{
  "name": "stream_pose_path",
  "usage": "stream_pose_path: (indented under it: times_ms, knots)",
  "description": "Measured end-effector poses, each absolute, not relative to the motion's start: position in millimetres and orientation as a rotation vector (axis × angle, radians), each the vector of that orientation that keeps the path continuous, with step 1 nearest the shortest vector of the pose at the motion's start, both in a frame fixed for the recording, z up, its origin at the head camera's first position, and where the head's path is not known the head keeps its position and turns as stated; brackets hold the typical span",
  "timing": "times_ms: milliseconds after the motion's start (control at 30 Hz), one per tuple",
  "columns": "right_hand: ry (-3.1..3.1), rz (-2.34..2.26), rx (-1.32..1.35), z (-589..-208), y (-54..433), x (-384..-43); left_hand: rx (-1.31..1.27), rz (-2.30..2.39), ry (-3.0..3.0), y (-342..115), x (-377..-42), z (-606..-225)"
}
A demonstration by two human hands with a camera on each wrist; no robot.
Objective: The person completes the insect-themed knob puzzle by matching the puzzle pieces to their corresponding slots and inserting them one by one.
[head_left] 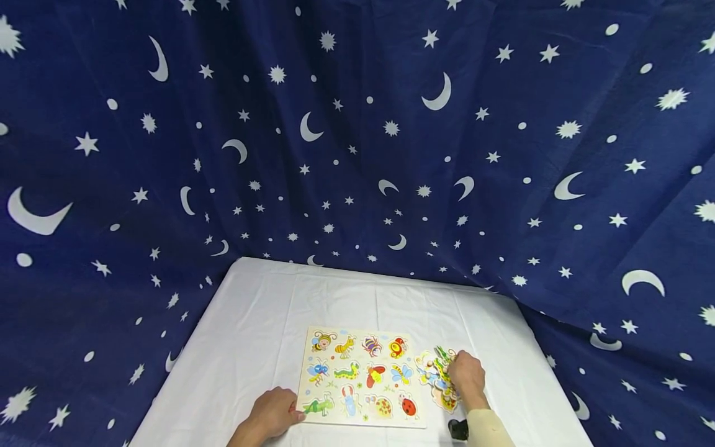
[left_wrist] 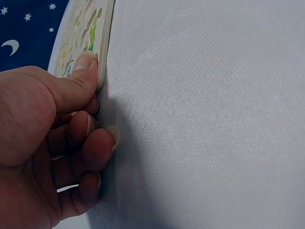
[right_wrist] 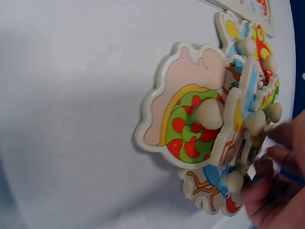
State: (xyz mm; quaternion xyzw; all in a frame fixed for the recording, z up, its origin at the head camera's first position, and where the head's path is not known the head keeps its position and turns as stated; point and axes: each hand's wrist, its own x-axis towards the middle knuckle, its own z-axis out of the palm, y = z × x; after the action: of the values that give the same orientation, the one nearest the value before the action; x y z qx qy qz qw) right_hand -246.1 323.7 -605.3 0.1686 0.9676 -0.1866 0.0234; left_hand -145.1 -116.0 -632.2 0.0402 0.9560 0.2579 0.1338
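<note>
Resting on the white tablecloth (head_left: 246, 323), the puzzle board (head_left: 363, 383) lies flat near the table's front edge, printed with bright insects in rows. The left hand (head_left: 272, 413) sits at the board's near left corner; the left wrist view shows its thumb (left_wrist: 81, 76) pressed on top of the board's edge (left_wrist: 106, 43) while the other fingers (left_wrist: 93, 143) curl beneath against the cloth, so the hand pinches that corner. Just beside the board's right edge lies a heap of loose puzzle pieces (head_left: 438, 375), overlapping one another. The right hand (head_left: 466, 377) lies over this heap with its fingers curled into it. In the right wrist view a snail piece (right_wrist: 183, 107) with a round wooden knob (right_wrist: 208, 113) lies at the front of the heap, and the fingertips (right_wrist: 279, 162) close on pieces at its far side; which piece they grip I cannot tell. Behind the table hangs a dark blue curtain (head_left: 357, 124) with moons and stars
</note>
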Motion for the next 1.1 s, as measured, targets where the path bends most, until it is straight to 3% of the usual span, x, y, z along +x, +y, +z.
stream_pose_path:
  times_ms: [233, 467, 700, 1100]
  knots:
    - [3.080, -0.576, 0.350, -610.9, 319.0, -251.3, 0.115, 0.768, 2.775, -116.0, -144.1, -628.7]
    - [3.016, -0.643, 0.474, -607.3, 319.2, -247.7, 0.135, 0.774, 2.784, -115.2, -143.8, -631.4]
    - [3.118, -0.580, 0.384, -605.5, 316.6, -248.5, 0.103, 0.786, 2.773, -115.9, -143.1, -631.4]
    - [3.280, -0.866, 0.075, -594.1, 252.2, -272.1, 0.161, 0.887, 2.771, -117.2, -141.1, -632.1]
